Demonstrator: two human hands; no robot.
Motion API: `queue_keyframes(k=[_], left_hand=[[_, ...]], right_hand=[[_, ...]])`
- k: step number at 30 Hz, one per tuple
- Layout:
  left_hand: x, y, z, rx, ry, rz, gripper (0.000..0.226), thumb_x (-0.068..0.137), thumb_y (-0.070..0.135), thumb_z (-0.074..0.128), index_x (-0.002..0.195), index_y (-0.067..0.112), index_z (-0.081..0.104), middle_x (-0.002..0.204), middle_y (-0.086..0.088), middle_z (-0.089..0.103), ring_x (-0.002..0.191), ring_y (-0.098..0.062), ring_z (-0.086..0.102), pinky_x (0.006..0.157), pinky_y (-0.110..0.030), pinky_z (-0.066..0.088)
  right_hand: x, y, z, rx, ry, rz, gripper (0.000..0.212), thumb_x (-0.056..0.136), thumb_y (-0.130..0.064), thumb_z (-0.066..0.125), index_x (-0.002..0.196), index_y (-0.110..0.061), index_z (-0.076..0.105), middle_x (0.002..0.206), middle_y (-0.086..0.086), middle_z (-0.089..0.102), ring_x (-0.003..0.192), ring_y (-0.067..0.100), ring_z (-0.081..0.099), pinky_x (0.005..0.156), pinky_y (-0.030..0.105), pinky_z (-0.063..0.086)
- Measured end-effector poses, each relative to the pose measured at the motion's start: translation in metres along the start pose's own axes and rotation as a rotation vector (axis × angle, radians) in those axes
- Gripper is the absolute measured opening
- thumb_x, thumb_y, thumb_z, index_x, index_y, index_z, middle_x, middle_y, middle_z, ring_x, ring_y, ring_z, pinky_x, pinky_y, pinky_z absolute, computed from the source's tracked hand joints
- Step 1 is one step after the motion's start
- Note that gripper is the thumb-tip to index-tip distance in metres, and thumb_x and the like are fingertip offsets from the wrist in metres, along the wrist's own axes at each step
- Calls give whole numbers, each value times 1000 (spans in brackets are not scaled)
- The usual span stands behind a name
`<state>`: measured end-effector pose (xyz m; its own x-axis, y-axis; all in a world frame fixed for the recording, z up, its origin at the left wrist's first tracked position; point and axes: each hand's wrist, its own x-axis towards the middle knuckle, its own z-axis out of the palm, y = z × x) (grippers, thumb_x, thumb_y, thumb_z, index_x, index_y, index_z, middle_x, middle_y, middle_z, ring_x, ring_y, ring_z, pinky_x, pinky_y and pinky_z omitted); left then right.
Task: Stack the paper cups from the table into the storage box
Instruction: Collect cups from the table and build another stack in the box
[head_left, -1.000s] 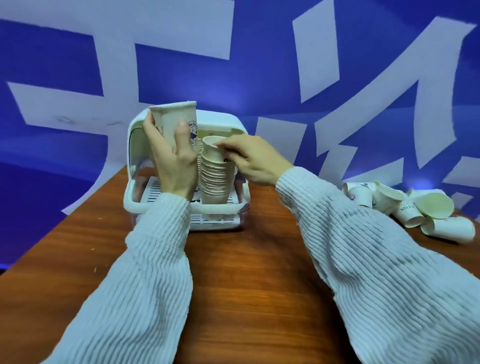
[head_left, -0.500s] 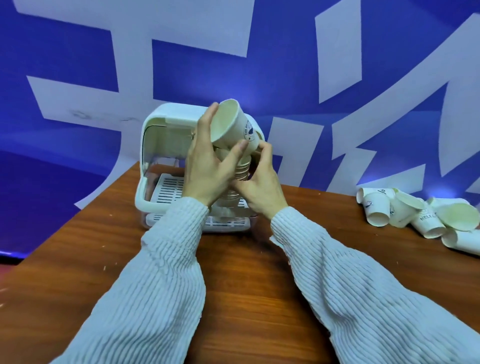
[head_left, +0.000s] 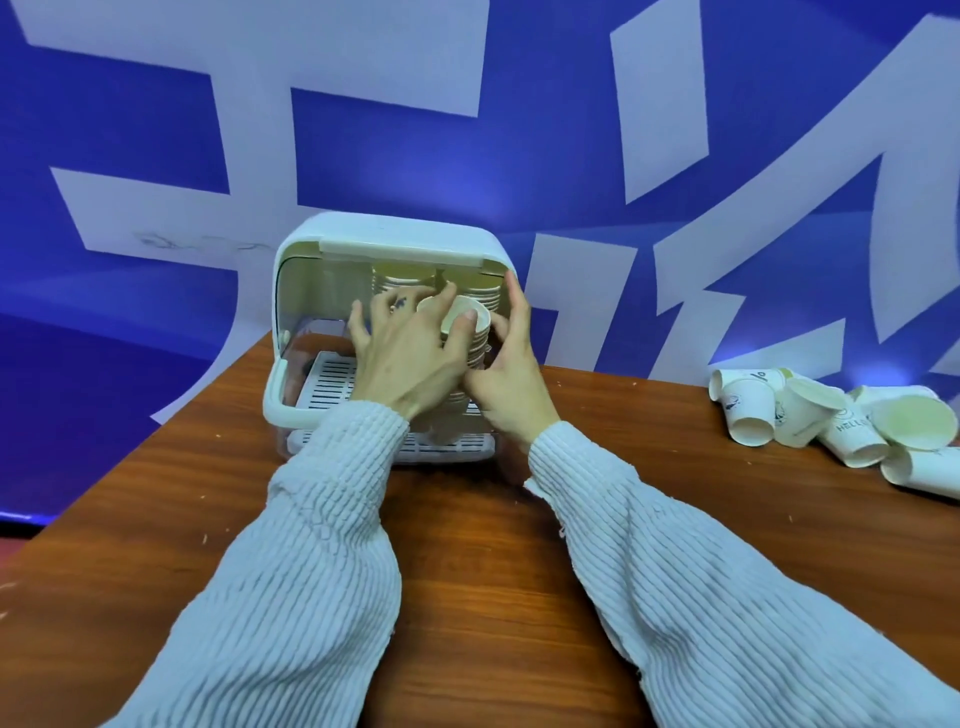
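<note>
Since the frame half a second ago, the single cup that was held tilted above the box has been brought down onto the front stack of cups (head_left: 467, 338), and both hands have been lowered with it into the box mouth. Left hand (head_left: 410, 358) is seen from the back, fingers spread, with the thumb laid over the rim of the top cup; the grip is curled round the top of the stack. Right hand (head_left: 511, 379) is set against the stack's right side, thumb at the upper rims and forefinger raised toward the box frame; its grip is closed on the stack as well. Three stacks are counted inside the storage box (head_left: 389, 244): the front one under the hands, and two behind it, a left rear stack (head_left: 402, 280) and a right rear stack (head_left: 480, 293), both reaching up to just under the raised lid. A slatted white tray (head_left: 327, 384) is seen as the box floor. On the wooden desk (head_left: 467, 545), well apart to the right, a pile of loose cups (head_left: 810, 421) is left lying on their sides; about seven can be counted, the far ones overlapping too much for certainty. Two pale ribbed sleeves (head_left: 311, 545) are noted. A blue wall (head_left: 519, 130) with white shapes stands behind.
</note>
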<state>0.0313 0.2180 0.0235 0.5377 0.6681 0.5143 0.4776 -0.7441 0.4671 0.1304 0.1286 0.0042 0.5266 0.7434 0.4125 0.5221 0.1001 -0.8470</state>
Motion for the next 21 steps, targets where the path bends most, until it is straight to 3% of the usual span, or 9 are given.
queue_keyframes(k=[3, 5, 7, 12, 16, 21], left_hand=[[-5, 2, -3, -81, -89, 4, 79, 83, 69, 42, 154, 36, 37, 157, 2, 40, 144, -28, 35, 120, -57, 22], [-9, 0, -11, -226, -198, -29, 97, 72, 61, 62, 157, 33, 22, 158, -3, 38, 139, -29, 45, 112, -51, 39], [-12, -4, -20, -258, -226, -70, 103, 66, 50, 70, 153, 31, 17, 149, -7, 49, 129, -33, 55, 104, -48, 47], [-3, -28, -47, -169, -31, -248, 91, 65, 51, 71, 143, 31, 27, 136, -5, 59, 120, -35, 60, 101, -49, 48], [-1, -42, -49, -55, 154, -312, 86, 74, 45, 73, 145, 29, 26, 135, -10, 56, 116, -39, 60, 92, -48, 47], [-5, -48, -28, 20, 276, -407, 79, 81, 42, 73, 138, 14, 27, 124, -21, 63, 108, -43, 64, 90, -51, 49]], right_hand=[[-4, 8, 3, 3, 16, 10, 117, 82, -12, 80, 159, -49, 1, 145, -4, 57, 124, 12, 62, 109, 48, 50], [-12, 10, 7, -23, 16, 4, 118, 77, -24, 81, 155, -57, -2, 154, -3, 50, 131, 15, 58, 112, 49, 48], [-26, 14, 13, -88, 30, -5, 114, 80, -35, 79, 154, -59, -4, 159, -8, 44, 139, 15, 51, 115, 48, 43], [-54, 38, 15, -277, 62, -107, 97, 91, -35, 69, 156, -55, 1, 147, -21, 51, 137, -4, 35, 122, 45, 31], [-50, 42, 13, -232, 67, -80, 92, 92, -31, 70, 159, -49, 8, 136, -26, 56, 137, -2, 39, 121, 44, 32], [-49, 48, 15, -242, 62, -85, 91, 92, -33, 69, 159, -48, 10, 130, -24, 59, 131, -9, 37, 119, 35, 30]])
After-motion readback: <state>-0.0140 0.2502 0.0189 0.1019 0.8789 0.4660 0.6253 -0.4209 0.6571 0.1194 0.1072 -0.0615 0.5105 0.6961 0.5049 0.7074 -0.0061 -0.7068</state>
